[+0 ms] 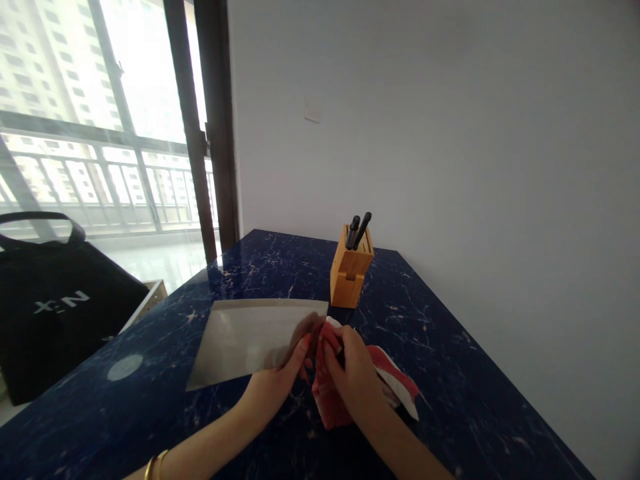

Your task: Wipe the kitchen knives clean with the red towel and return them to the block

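Note:
A broad steel cleaver blade spans the middle of the head view, held above the dark table. My left hand is closed on the blade near its right end. Its thumb lies against the near face, and the other fingers are hidden behind the steel. My right hand pinches a red and white cloth at the right end of the cleaver. Part of this cloth spreads out to the right, past my wrist. The cleaver's handle does not show; cloth and fingers cover that area.
Just beyond my hands stands a wooden knife block with black-handled tools in it. The dark blue marbled table meets a pale wall on the right. A black bag is at the left, near a glass door.

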The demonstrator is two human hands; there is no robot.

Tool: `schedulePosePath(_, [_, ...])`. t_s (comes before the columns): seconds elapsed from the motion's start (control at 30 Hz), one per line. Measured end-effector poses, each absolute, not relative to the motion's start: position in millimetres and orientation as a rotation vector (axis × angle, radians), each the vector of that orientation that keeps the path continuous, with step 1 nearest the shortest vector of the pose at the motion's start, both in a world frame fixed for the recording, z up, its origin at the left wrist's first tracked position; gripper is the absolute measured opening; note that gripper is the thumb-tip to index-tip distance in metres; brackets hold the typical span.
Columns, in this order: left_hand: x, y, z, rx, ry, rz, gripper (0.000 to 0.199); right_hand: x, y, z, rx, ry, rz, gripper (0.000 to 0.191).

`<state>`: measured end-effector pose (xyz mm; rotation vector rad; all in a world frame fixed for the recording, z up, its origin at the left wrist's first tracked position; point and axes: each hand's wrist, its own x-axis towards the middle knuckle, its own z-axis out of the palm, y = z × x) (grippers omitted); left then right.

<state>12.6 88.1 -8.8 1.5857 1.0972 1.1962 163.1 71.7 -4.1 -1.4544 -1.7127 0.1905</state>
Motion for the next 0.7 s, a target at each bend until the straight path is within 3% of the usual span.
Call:
schedulePosePath(0.2, [14, 94, -3, 1.432, 1.218, 1.217, 0.04, 173, 81, -5, -1.433, -1.721, 0.167, 0.014])
schedulePosePath(0.5, [17, 111, -22, 0.858, 0.866, 1.282, 0.033, 181, 96, -12, -1.447, -1.769, -0.041, 0.016])
schedulePosePath(0.7, [15, 111, -22, 0.72, 0.806, 1.186, 0.04, 178, 91, -7, -1.44, -1.885, -0.13, 0.018])
